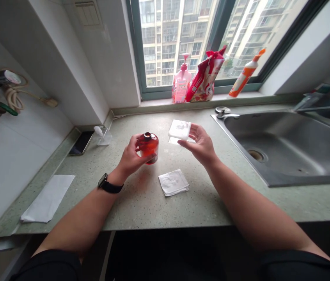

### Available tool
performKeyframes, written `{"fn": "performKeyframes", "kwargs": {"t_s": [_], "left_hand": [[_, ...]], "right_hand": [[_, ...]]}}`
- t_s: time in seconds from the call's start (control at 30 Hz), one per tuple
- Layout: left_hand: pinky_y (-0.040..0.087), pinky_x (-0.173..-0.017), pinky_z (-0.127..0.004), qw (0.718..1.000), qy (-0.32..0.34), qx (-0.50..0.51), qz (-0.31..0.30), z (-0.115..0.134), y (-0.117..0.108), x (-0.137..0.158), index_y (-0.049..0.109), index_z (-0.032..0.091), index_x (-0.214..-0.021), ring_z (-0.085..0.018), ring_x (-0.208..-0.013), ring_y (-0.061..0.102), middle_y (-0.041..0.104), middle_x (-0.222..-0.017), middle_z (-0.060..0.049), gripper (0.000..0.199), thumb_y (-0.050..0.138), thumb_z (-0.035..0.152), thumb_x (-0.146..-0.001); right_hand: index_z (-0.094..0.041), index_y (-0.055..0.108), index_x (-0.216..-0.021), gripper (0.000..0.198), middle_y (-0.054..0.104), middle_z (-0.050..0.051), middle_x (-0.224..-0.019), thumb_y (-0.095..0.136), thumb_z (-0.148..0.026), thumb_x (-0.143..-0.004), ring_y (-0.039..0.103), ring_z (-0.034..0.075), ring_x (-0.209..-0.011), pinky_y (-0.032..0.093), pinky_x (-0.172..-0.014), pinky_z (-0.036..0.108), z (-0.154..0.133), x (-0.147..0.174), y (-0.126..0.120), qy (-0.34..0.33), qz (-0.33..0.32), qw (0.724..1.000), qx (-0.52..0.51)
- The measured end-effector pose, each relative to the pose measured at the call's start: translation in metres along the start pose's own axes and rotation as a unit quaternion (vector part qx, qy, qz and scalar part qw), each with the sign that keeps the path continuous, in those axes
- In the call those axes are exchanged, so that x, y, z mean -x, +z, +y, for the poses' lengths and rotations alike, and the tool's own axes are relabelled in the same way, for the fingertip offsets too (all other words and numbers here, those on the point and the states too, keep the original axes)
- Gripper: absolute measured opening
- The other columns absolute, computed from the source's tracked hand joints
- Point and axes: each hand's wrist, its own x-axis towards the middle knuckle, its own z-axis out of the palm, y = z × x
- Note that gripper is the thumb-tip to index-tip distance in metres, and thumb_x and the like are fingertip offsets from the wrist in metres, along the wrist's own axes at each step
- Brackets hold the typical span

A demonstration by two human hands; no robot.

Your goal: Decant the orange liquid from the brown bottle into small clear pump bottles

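My left hand [132,155] is wrapped round a red-amber bottle [149,146], which stands upright with its neck uncapped. To the right, the fingers and thumb of my right hand [200,144] grip a clear square container [179,129] by its right side; its top looks whitish, and I cannot make out what is inside. The two items are apart. Between my forearms lies a folded white tissue [173,182]. Beyond my left hand is a white pump head [98,132] with a clear piece [104,139] beside it.
A phone [81,143] and a white paper sheet [48,198] lie at the left of the counter [141,207]. On the right is a steel sink [270,171]. A pink pump bottle [181,84], a red bag [206,78] and an orange-white bottle [243,78] line the windowsill.
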Motion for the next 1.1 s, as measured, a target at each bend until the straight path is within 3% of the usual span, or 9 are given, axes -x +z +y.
{"fn": "performKeyframes", "kwargs": {"t_s": [0.13,0.47,0.83,1.1], "left_hand": [[0.06,-0.109,-0.052,0.999,0.015,-0.008,-0.034,0.005,0.008,0.004,0.054,0.025,-0.139,-0.03,-0.122,0.076,0.073,-0.137,-0.016,0.077,0.093,0.053,-0.08],[0.063,-0.104,-0.052,0.997,0.018,-0.049,-0.053,0.008,0.015,0.009,0.055,0.026,-0.139,-0.03,-0.116,0.076,0.075,-0.133,-0.014,0.078,0.092,0.06,-0.079],[0.063,-0.092,-0.046,0.979,0.07,-0.188,-0.027,0.023,0.017,0.014,0.059,0.027,-0.138,-0.031,-0.106,0.076,0.076,-0.126,-0.012,0.079,0.086,0.073,-0.08],[0.061,-0.091,-0.045,0.97,0.074,-0.232,-0.009,0.027,0.017,0.015,0.06,0.027,-0.137,-0.03,-0.102,0.075,0.076,-0.12,-0.011,0.078,0.083,0.075,-0.081]], "right_hand": [[-0.033,0.062,-0.138,0.076,0.072,0.008,-0.143,0.091,-0.063,-0.074,0.07,0.032,-0.132,0.056,-0.117,0.057,0.001,-0.001,-0.002,-0.031,0.006,0.999,0.04],[-0.033,0.065,-0.14,0.075,0.075,0.009,-0.136,0.091,-0.06,-0.076,0.07,0.037,-0.126,0.055,-0.117,0.061,-0.014,-0.001,-0.013,-0.118,0.022,0.98,0.162],[-0.037,0.059,-0.147,0.069,0.071,0.01,-0.138,0.086,-0.046,-0.084,0.066,0.041,-0.13,0.053,-0.116,0.065,-0.032,0.009,-0.008,-0.192,-0.006,0.951,0.242],[-0.04,0.055,-0.15,0.073,0.069,0.008,-0.142,0.085,-0.038,-0.083,0.062,0.041,-0.134,0.05,-0.119,0.066,-0.029,0.011,-0.007,-0.192,-0.023,0.946,0.26]]}}
